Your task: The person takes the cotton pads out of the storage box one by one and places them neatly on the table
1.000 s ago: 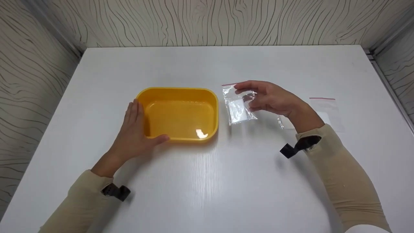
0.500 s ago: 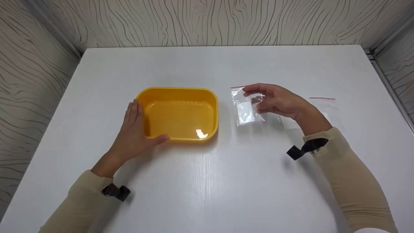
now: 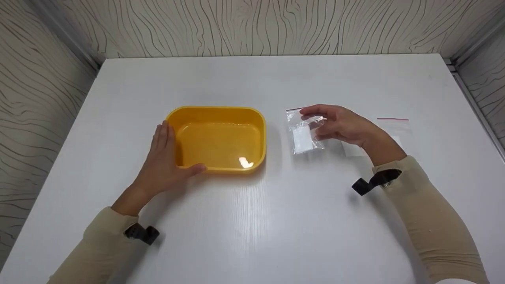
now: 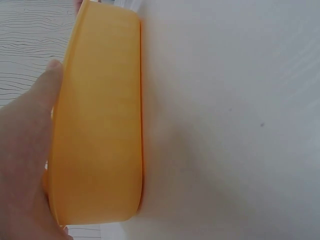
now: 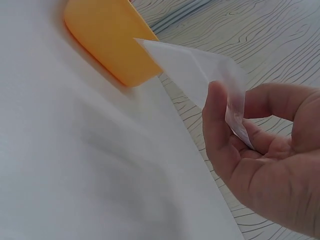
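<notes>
My left hand (image 3: pixel 159 165) rests against the near left corner of a yellow plastic tub (image 3: pixel 221 144). Its fingers lie straight along the left wall, and the thumb stretches over the front rim. In the left wrist view the tub's side wall (image 4: pixel 97 115) stands upright on the table. To the right of the tub, my right hand (image 3: pixel 339 124) pinches a small clear zip bag (image 3: pixel 303 138) with a red seal line and a white rectangular piece inside. Seen from the right wrist, the bag (image 5: pixel 185 67) is held above the tabletop between thumb and fingers.
Two more clear zip bags lie flat on the white table (image 3: pixel 236 221), partly behind my right wrist: one bag (image 3: pixel 396 128) with a red seal, the other bag (image 3: pixel 353 150) left of it. Wood-patterned panels (image 3: pixel 252 27) enclose the back and sides.
My right hand has moved right and slightly toward me with the zip bag, away from the tub. The left hand and the tub have stayed in place.
</notes>
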Available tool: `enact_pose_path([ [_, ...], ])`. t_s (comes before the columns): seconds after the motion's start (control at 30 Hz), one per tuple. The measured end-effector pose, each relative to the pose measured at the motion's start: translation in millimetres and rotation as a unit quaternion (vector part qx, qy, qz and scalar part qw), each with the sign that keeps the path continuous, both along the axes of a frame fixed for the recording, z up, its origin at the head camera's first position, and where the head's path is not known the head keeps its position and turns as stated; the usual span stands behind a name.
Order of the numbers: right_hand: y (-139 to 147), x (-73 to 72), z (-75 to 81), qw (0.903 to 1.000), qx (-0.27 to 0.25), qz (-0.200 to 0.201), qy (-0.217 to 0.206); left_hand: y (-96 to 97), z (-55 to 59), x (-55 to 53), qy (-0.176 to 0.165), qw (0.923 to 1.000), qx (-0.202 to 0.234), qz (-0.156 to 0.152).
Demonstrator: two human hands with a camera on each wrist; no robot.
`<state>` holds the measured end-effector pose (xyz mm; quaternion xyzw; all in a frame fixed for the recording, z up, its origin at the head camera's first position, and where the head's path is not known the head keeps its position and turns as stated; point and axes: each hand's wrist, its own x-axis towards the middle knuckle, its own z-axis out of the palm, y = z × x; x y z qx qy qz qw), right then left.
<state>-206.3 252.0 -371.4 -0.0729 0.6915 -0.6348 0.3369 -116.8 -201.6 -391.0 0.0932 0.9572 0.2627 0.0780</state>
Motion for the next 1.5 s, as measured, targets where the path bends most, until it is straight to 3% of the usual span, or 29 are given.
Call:
enact_pose_path([
  [0.93,-0.5,0.3,-15.5,0.9983,0.057,-0.012,0.001,-0.6,-1.6,-0.5,-0.007,1.0,0.004,0.004],
  [1.5,-5.3,2.7,-17.3,0.9931,0.112,0.015,0.032,-0.5,-0.2,-0.2,-0.003,1.0,-0.007,-0.001],
])
